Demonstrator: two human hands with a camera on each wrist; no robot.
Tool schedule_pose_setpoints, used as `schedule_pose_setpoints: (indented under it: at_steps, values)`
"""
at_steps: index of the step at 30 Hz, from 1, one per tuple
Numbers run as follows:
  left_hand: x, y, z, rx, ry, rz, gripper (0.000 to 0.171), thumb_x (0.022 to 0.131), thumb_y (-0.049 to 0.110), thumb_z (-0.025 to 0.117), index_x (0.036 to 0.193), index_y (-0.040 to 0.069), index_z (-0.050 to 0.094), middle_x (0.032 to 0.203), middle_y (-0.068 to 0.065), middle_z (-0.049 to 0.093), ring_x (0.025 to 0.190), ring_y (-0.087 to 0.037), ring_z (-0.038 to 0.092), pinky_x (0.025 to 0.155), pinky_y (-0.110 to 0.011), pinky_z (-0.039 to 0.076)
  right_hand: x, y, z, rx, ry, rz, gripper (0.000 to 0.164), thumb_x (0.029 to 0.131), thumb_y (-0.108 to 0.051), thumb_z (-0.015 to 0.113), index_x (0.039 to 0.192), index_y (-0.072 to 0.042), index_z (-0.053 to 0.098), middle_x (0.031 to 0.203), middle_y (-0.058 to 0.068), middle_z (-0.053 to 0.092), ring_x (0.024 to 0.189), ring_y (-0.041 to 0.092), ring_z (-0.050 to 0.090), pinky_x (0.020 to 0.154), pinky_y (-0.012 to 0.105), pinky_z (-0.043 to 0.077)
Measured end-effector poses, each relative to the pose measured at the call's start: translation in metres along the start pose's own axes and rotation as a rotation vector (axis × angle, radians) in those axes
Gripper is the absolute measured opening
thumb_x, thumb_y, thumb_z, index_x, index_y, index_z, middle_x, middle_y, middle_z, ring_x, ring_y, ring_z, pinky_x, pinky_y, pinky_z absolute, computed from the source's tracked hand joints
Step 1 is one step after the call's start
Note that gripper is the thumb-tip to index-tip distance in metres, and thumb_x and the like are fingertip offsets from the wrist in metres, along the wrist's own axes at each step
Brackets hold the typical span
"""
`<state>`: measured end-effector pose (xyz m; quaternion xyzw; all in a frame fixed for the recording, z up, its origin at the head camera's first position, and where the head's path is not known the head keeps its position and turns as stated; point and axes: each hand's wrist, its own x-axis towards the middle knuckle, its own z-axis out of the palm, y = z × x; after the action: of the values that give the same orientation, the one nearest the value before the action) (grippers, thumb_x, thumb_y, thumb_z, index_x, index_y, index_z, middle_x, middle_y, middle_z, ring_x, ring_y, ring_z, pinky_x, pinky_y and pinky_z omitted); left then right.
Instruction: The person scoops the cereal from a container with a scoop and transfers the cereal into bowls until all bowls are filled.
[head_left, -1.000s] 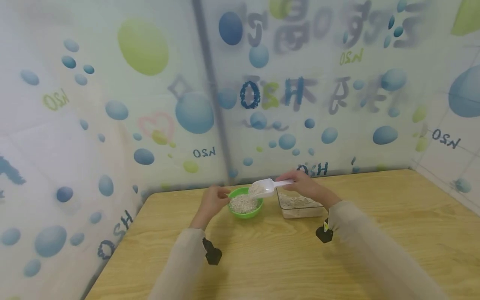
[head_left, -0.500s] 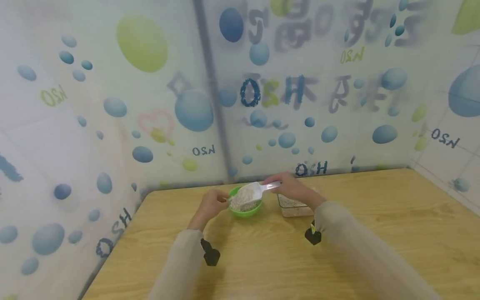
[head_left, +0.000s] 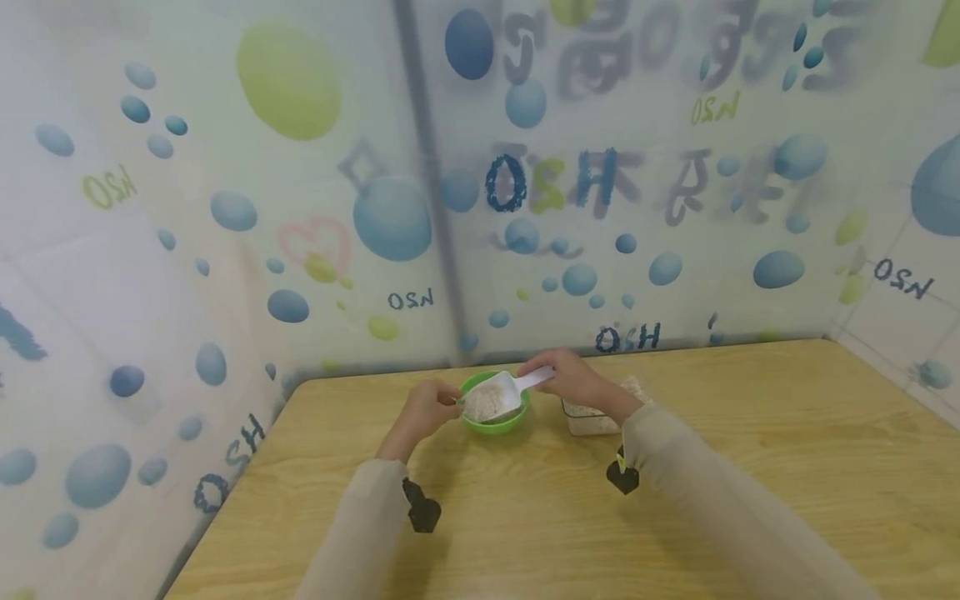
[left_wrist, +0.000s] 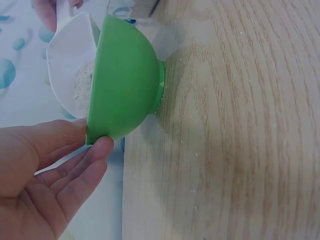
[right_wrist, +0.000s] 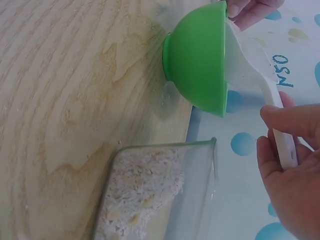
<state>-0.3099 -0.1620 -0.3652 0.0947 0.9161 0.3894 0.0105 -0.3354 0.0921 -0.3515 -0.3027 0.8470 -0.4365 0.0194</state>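
A green bowl (head_left: 498, 428) stands on the table near its back edge. My left hand (head_left: 422, 414) pinches its rim between thumb and fingers, thumb at the inner side in the left wrist view (left_wrist: 55, 170). Above the bowl's mouth lies a white scoop (head_left: 512, 392), its blade slanting down toward the left and overlapping the rim. Pale oat-like flakes (head_left: 483, 402) sit in the blade. My right hand (head_left: 573, 379) grips the scoop's handle (right_wrist: 283, 145) from the right. The scoop hides most of what is inside the bowl.
Right of the bowl, partly behind my right wrist, stands a clear rectangular container (right_wrist: 200, 160) with more flakes (right_wrist: 142, 185). A few crumbs dot the wooden table (head_left: 525, 517). A patterned curtain (head_left: 360, 317) hangs right behind the table's back edge.
My right hand has carried the scoop leftward from the bowl's right side to over its middle, and the blade has tilted down. My left hand stays at the rim.
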Motion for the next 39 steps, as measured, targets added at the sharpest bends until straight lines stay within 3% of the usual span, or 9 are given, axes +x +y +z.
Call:
schedule_pose_setpoints:
  at_steps: [5, 11, 16, 26, 36, 39]
  values:
    - [-0.001, 0.002, 0.001, -0.012, -0.012, -0.017, 0.026, 0.086, 0.002, 0.063, 0.111, -0.007, 0.064, 0.111, -0.020, 0.060, 0.098, -0.032, 0.058, 0.076, -0.038, 0.052, -0.001, -0.001, -0.007, -0.041, -0.008, 0.001, 0.029, 0.082, 0.013, 0.055, 0.104, 0.001, 0.068, 0.115, 0.020, 0.060, 0.096, 0.029, 0.054, 0.068, 0.029, 0.045]
    - [-0.003, 0.003, 0.002, -0.031, -0.013, -0.025, 0.026, 0.086, 0.002, 0.062, 0.110, -0.007, 0.063, 0.111, -0.021, 0.061, 0.099, -0.033, 0.058, 0.078, -0.041, 0.052, -0.005, -0.002, -0.015, -0.081, -0.012, -0.003, 0.031, 0.083, 0.012, 0.053, 0.103, -0.003, 0.070, 0.115, 0.017, 0.061, 0.109, 0.033, 0.052, 0.084, 0.041, 0.048]
    - [-0.004, 0.002, 0.002, -0.029, -0.018, -0.019, 0.026, 0.087, 0.002, 0.062, 0.111, -0.008, 0.063, 0.111, -0.022, 0.061, 0.098, -0.033, 0.059, 0.077, -0.041, 0.052, -0.008, -0.006, -0.022, -0.121, 0.001, -0.021, 0.029, 0.081, 0.012, 0.055, 0.101, -0.001, 0.071, 0.110, 0.017, 0.062, 0.105, 0.035, 0.054, 0.083, 0.043, 0.049]
    - [-0.004, 0.003, -0.001, -0.035, 0.001, -0.003, 0.027, 0.085, 0.001, 0.063, 0.110, -0.010, 0.063, 0.111, -0.024, 0.061, 0.097, -0.033, 0.059, 0.076, -0.040, 0.052, -0.001, -0.009, -0.032, -0.236, 0.061, -0.141, 0.035, 0.076, 0.018, 0.051, 0.099, 0.001, 0.071, 0.095, 0.011, 0.065, 0.093, 0.028, 0.058, 0.079, 0.039, 0.049]
    - [-0.004, 0.005, -0.001, -0.011, 0.007, 0.006, 0.025, 0.085, 0.001, 0.063, 0.108, -0.010, 0.063, 0.107, -0.023, 0.062, 0.096, -0.033, 0.060, 0.076, -0.039, 0.052, -0.001, -0.007, -0.031, -0.275, 0.164, -0.192, 0.034, 0.073, 0.021, 0.057, 0.093, 0.000, 0.073, 0.090, 0.009, 0.067, 0.089, 0.028, 0.061, 0.080, 0.041, 0.051]
    - [-0.004, 0.006, 0.000, -0.006, 0.005, 0.003, 0.026, 0.085, 0.001, 0.063, 0.108, -0.011, 0.063, 0.107, -0.024, 0.062, 0.095, -0.033, 0.060, 0.076, -0.039, 0.052, 0.000, 0.000, -0.032, -0.281, 0.207, -0.270, 0.033, 0.071, 0.020, 0.059, 0.090, -0.003, 0.074, 0.087, 0.006, 0.067, 0.085, 0.026, 0.061, 0.078, 0.039, 0.052]
